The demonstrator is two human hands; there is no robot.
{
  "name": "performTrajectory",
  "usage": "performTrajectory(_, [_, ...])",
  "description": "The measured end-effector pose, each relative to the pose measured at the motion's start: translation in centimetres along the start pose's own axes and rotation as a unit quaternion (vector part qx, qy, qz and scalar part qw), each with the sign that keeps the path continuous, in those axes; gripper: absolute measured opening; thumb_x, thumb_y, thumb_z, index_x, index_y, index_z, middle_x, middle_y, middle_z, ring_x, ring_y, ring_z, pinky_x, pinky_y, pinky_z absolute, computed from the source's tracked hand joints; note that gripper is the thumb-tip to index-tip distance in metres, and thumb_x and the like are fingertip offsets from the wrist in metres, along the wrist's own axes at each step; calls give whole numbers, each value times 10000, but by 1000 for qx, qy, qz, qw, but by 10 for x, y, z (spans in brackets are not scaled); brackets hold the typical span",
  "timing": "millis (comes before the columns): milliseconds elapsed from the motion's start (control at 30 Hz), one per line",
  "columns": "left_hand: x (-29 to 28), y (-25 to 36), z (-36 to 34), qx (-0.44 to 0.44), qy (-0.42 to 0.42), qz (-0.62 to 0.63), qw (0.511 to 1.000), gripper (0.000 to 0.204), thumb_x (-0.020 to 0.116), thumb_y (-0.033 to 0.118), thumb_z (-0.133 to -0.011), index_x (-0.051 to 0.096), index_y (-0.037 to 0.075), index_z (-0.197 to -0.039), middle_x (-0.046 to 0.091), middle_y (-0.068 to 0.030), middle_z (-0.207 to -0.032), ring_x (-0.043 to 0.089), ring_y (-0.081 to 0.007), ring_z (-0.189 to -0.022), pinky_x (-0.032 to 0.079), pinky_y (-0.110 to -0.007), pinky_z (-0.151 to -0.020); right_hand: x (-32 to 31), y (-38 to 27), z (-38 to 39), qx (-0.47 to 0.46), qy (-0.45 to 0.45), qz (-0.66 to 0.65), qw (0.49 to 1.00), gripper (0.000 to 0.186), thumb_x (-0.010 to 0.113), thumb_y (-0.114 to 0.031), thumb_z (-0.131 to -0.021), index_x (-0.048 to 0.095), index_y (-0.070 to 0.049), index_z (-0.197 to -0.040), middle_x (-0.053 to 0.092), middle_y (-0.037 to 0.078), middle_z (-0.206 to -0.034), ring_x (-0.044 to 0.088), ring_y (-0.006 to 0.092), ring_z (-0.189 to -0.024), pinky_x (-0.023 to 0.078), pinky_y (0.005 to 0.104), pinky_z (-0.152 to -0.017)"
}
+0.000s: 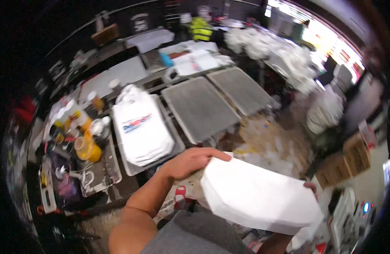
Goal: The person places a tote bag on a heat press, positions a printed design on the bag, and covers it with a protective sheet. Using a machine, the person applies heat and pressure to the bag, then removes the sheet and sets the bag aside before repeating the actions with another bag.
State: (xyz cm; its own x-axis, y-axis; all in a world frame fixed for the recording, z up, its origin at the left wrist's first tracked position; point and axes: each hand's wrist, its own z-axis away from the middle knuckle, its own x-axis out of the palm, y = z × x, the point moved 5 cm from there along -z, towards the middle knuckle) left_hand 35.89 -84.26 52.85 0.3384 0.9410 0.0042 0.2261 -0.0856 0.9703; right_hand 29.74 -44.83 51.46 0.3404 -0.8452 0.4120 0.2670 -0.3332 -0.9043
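Observation:
My left hand (197, 161) closes on the upper left corner of a flat white bundle (258, 194), with its thumb and fingers at the edge. At the far right end, my right hand (311, 187) wraps the same bundle, and only some fingertips show past its edge. The bundle is plain and tilted, held in front of my body. Whether it is bags or sheets cannot be made out. To the left, a stack of white plastic bags (144, 131) with coloured print lies on a grey tray (176, 146).
Two flat grey trays (199, 106) (241, 91) lie beyond my hands. A yellow jug (88, 147) and several bottles crowd the left. White plastic bags (262, 44) are heaped at the back right, cardboard boxes (343, 163) at right. A person in a yellow vest (201, 29) is at the back.

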Motion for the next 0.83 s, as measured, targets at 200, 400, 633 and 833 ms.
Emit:
performTrajectory(200, [-175,90,144,131,329,-162,921,863,352,703,-961,587,-65,-1278,624,-201,-1252,603,-284,-1166,478,-392,-991,212,30,-245,-138,-281,-28,949,392,434,-353,-998,571,-46,-1200,652,171,-1084,650,278,-1021,529,421,-894])
performTrajectory(400, [-355,182,167,184,486,-105,848,712,315,614,-1008,482,42,-1399,611,-188,-1277,563,-331,-1224,412,-508,-1042,497,19,-397,-105,-480,-120,862,535,486,-448,-995,545,-41,-1337,634,143,-1245,614,329,-1149,498,490,-977])
performTrajectory(633, [-355,204,220,190,483,-189,834,713,187,584,-1040,605,29,-1196,613,-154,-1152,584,-240,-1078,469,-368,-951,551,29,-387,-233,-428,69,870,357,396,-354,-1024,591,-61,-1081,609,66,-1013,604,159,-929,510,306,-821])
performTrajectory(833, [-361,67,252,98,526,-93,840,597,295,517,-1054,599,15,-1158,580,-156,-1261,523,-235,-1218,375,-366,-1088,481,228,-457,-21,-373,153,915,366,497,-374,-976,635,-36,-995,653,106,-1085,575,190,-1084,407,330,-1009])
